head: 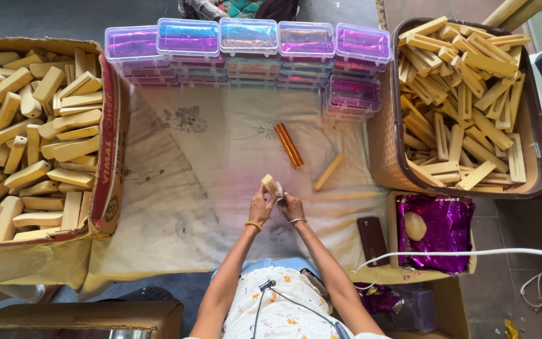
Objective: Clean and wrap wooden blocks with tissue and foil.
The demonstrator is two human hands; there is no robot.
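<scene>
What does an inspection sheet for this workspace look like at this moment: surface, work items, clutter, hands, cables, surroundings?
Surface: pale cloth with faint flower prints, creased and lightly stained.
Job's things: small pale wooden block, held up over the cloth; gold foil stick and bare wooden stick lie apart beyond it.
Clutter: dark flat case at the cloth's right edge; purple foil in a carton.
Hands: left hand fingers grip the block; right hand touches it beside a scrap of white.
Cables: white cable crosses the foil carton; thin black wire on the person's chest.
Surroundings: cardboard box of blocks left, brown basket of sticks right, iridescent plastic cases stacked behind.
</scene>
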